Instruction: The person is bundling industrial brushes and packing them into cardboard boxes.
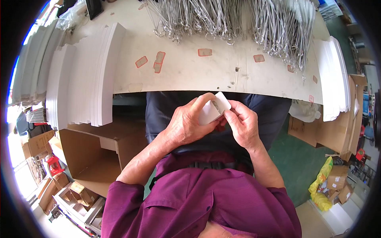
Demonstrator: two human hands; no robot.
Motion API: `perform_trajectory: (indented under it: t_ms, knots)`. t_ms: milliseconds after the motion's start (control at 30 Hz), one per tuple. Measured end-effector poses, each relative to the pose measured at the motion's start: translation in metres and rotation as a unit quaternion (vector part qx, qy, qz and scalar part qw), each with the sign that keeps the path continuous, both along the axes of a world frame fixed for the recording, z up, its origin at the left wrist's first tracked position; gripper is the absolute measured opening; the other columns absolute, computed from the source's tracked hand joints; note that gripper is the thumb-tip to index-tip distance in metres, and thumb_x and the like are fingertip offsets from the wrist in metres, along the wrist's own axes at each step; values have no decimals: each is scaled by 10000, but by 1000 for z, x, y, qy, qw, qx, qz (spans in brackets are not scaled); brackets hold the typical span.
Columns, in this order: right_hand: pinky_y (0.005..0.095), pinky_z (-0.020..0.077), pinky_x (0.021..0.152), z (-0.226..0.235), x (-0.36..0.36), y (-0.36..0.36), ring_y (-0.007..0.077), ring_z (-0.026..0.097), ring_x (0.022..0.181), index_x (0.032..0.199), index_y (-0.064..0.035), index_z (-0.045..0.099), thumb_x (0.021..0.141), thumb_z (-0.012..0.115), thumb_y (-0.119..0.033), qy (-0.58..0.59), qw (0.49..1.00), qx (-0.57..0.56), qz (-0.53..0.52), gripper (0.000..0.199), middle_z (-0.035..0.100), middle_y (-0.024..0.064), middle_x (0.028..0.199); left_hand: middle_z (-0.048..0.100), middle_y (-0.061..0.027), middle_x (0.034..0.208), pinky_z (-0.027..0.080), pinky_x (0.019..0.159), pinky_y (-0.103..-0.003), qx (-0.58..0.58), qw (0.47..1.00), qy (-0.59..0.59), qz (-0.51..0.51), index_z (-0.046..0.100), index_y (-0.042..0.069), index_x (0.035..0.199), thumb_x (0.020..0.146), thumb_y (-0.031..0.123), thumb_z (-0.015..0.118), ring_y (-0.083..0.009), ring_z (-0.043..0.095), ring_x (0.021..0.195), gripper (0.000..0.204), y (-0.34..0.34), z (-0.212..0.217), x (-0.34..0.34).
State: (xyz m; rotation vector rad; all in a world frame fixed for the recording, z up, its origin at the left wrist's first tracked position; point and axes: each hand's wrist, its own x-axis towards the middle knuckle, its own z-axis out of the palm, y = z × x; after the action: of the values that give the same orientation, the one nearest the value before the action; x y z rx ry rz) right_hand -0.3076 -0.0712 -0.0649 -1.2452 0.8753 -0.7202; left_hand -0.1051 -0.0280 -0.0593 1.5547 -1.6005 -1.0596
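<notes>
My left hand [185,126] curls around a small white card box [213,109], fingers closed on its left side. My right hand [243,123] pinches the box's right edge, thumb and fingers tight. Box sits between both hands, held over my lap just below the bench [190,73] edge. Left of the box: white card stacks [89,75], open carton [95,152]. Above it on the bench: metal wire hooks [230,20].

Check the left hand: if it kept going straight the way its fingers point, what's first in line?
The left hand points right, already wrapped around the small white box. Straight on, it would likely meet the right hand, pinching the box's open flap from the other side. Depth is hard to judge.
</notes>
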Motion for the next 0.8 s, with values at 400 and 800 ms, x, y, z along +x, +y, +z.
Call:
perform_trajectory:
  t_ms: [400, 800]
  knots:
    - [366, 522, 582, 8, 15, -7, 304, 689, 661, 1032, 25, 713, 1009, 683, -161, 163, 928, -336, 7, 190, 702, 148, 795, 719, -202, 1126, 629, 788, -440, -39, 997, -63, 8, 563, 80, 1328, 800, 159, 857, -395, 746, 971, 609, 7, -9, -5]
    - [256, 550, 595, -8, 20, -2, 60, 676, 687, 934, 8, 696, 962, 767, -132, 126, 987, -64, -74, 160, 740, 63, 779, 702, -230, 981, 609, 685, -491, -92, 990, -106, 24, 533, -12, 1280, 734, 239, 900, -430, 726, 848, 704, 11, -21, -15]
